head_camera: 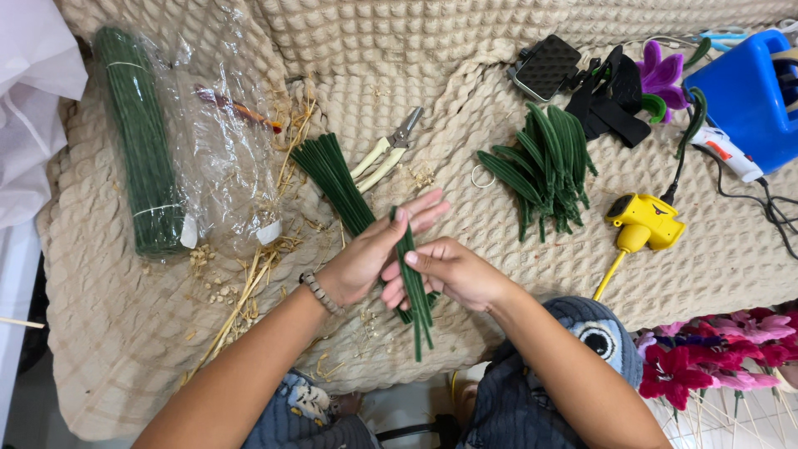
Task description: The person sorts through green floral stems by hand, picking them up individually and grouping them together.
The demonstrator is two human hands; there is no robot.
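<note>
While a clear plastic sleeve of long dark-green wrapped stems (pixel 141 141) lies at the far left on the beige waffle-textured blanket (pixel 532 241), the left hand (pixel 366 258) lies flat with fingers stretched out, pressing against a small bundle of green fuzzy chenille stems (pixel 413 287) held upright between both palms. Just behind sit a fanned pile of the same stems (pixel 332 175) and cream-handled pliers (pixel 384 154). The right hand (pixel 453 273) curls its fingers around the bundle's middle, gripping it. This looks like evening the stems up; next likely needs a firm pinch at one end. Farther right lie folded green chenille leaves (pixel 544 162) and a yellow glue gun (pixel 644 220).
</note>
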